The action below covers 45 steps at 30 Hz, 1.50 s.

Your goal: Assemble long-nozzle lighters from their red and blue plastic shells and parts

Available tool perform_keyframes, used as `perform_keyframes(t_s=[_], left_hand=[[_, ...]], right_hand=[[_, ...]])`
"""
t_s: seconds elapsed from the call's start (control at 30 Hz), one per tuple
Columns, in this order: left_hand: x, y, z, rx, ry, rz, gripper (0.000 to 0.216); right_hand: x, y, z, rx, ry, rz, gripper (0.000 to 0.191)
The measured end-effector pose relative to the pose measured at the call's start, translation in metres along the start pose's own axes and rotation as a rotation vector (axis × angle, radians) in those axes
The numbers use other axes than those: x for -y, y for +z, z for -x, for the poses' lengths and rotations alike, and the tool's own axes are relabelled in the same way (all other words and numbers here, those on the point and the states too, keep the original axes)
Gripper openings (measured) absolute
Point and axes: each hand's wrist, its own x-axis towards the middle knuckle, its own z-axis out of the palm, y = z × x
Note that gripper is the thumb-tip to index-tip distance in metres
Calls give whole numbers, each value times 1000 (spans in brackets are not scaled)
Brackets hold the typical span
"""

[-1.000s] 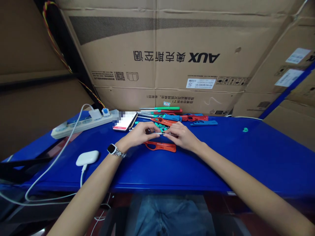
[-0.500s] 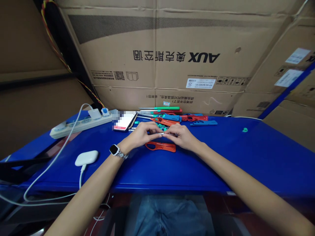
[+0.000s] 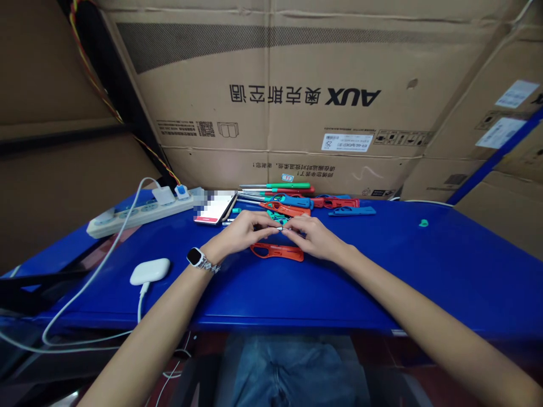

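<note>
My left hand (image 3: 250, 229) and my right hand (image 3: 311, 233) meet at the middle of the blue table, both with fingers pinched. Between their fingertips is a small whitish piece (image 3: 280, 228), too small to name and mostly covered by the fingers. Just below my hands lies an orange plastic lighter shell half (image 3: 278, 251) with a loop at its left end. Behind my fingers are small green parts (image 3: 278, 217) and another orange shell (image 3: 284, 209). A blue shell (image 3: 294, 201) rests beyond that one.
A green-handled lighter tube (image 3: 292, 185) and red shells (image 3: 337, 202) lie along the cardboard wall (image 3: 297, 68). A blue shell half (image 3: 352, 211) and a green bit (image 3: 423, 223) are to the right. Leftward are a phone (image 3: 216, 206), power strip (image 3: 148, 213) and white earbud case (image 3: 150, 272) with cable.
Both hands stay nearly in place, with only a slight shift of the fingertips around the small piece. The view has moved very slightly; the other things lie as before.
</note>
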Motion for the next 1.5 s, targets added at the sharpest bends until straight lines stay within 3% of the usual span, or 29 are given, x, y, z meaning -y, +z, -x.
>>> perform_keyframes(t_s=[0.33, 0.7, 1.23, 1.5], left_hand=[[2, 1, 1, 53, -7, 10, 23], [0, 1, 1, 45, 4, -23, 22], [0, 3, 0, 30, 38, -41, 20], [2, 0, 1, 21, 17, -88, 20]], right_hand=[[5, -3, -1, 41, 18, 5, 18], [4, -1, -1, 5, -3, -10, 20], [-3, -1, -1, 58, 7, -100, 26], [1, 1, -2, 46, 147, -131, 23]])
